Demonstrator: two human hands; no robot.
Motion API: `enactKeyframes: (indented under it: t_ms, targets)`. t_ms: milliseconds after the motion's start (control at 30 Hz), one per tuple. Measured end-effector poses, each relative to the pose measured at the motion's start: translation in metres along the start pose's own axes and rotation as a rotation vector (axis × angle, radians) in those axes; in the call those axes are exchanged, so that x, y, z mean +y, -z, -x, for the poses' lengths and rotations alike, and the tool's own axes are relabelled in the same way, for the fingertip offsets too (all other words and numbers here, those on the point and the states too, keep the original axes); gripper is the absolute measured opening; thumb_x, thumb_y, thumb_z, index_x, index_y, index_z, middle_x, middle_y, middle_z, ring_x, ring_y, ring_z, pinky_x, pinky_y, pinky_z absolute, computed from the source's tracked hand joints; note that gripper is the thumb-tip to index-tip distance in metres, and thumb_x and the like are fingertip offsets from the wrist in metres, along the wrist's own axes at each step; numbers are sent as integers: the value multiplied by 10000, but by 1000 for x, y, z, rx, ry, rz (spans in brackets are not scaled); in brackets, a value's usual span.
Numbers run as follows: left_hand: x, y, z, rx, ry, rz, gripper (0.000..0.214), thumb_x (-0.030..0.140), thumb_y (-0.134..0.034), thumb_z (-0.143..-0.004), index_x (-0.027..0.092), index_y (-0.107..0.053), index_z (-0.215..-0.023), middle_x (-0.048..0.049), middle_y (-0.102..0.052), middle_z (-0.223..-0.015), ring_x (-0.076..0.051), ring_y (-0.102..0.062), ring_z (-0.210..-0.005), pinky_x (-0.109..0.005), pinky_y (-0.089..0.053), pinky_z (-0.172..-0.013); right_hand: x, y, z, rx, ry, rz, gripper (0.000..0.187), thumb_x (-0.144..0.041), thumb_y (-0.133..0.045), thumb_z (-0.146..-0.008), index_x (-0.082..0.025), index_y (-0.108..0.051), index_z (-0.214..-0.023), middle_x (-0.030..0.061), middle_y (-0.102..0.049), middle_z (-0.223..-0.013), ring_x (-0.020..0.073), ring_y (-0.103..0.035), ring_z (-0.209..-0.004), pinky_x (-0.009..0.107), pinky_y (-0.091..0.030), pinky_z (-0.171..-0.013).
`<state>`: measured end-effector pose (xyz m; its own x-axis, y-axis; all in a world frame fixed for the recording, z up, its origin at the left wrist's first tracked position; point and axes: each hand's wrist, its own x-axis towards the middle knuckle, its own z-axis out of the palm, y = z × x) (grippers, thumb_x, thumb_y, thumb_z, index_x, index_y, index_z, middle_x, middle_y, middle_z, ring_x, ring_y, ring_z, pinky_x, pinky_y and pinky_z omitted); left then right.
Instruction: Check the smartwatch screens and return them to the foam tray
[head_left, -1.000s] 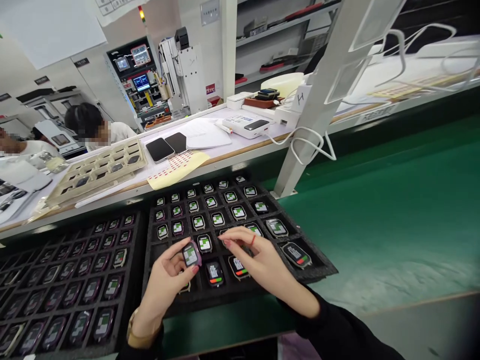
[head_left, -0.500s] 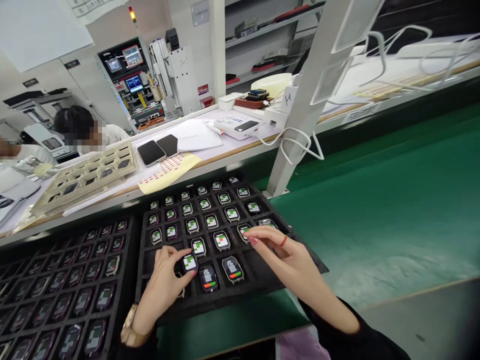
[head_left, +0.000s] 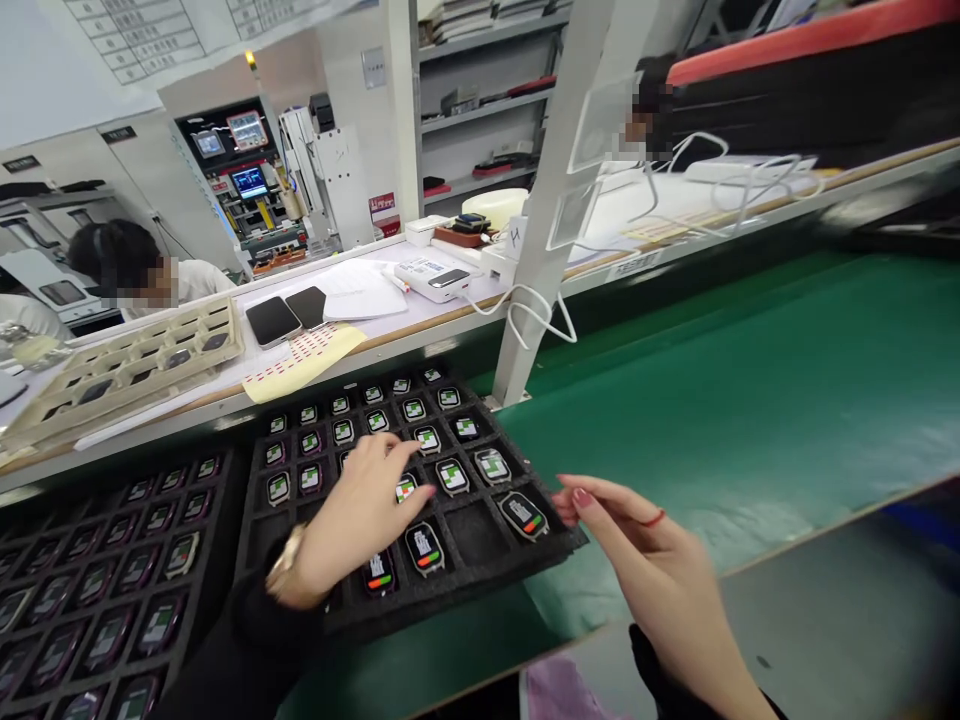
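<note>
My left hand [head_left: 367, 505] reaches over the black foam tray [head_left: 510, 570], thumb and forefinger apart, with no watch held in them. A smartwatch [head_left: 406, 487] with a green, white and orange screen shows in that gap, partly covered by the hand. Just right of the tray, my right hand [head_left: 645, 555] is raised with thumb and fingertips drawn together; what they hold, if anything, cannot be made out. Nearest to it lies a watch [head_left: 523, 514] with white text and a red-green bar. Similar bars show on a watch [head_left: 425, 549] and a watch [head_left: 379, 572] in the front row.
A second foam tray of watches [head_left: 161, 625] lies at left. On the shelf above are two phones [head_left: 273, 321], a beige compartment tray [head_left: 127, 360] and a white box [head_left: 431, 280] with a cable. A white post [head_left: 540, 260] stands behind the tray. One co-worker [head_left: 180, 285] sits beyond.
My left hand has let go of the watch it pinched and moved right across the tray. My right hand has drawn back off the tray to the right. The view has turned right.
</note>
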<state>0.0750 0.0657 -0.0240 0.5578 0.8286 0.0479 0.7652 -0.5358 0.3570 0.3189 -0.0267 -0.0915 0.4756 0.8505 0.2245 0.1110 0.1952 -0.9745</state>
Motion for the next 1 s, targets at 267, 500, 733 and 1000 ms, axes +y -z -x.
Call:
enactKeyframes:
  t_ms: [267,500,733,1000]
  targets:
    - [41,-59,-89,-140,-185,-89,239,244,-698,-824,124,-714,-1029,-155,-657,-1081,-317,-579,-1087,-419,-490,-955,4,21,9,1,-10,-21,460,-643,-778,-852,-199,-768,-972,84,-715,-797,264,-701,-742,294,-642,-684]
    - [50,-80,-104,-152,-115,-50,196,251,-759,-783,136,-667,-911,-114,-632,-1135,-279,-550,-1144,-460,-482,-940,10,26,7,-15,-41,-51,466,-642,-770,-869,-197,-758,-1006,76,-712,-810,239,-684,-741,278,-624,-701]
    - [41,-59,-97,-184,-121,341,249,362,-689,-806,123,-746,-845,-73,-696,-792,-232,-641,-826,-325,-510,-757,21,1,-14,-81,-79,-127,553,-691,-758,-855,-185,-726,-1075,119,-705,-1062,273,-684,-908,326,-623,-764]
    - [33,-24,-37,-114,14,745,507,439,-679,-821,137,-680,-1228,-123,-705,-1147,-209,-659,-915,-286,-531,-738,16,-35,-11,-363,-278,-507,526,-586,-884,-785,-169,-735,-1069,127,-699,-1046,263,-685,-893,340,-619,-771]
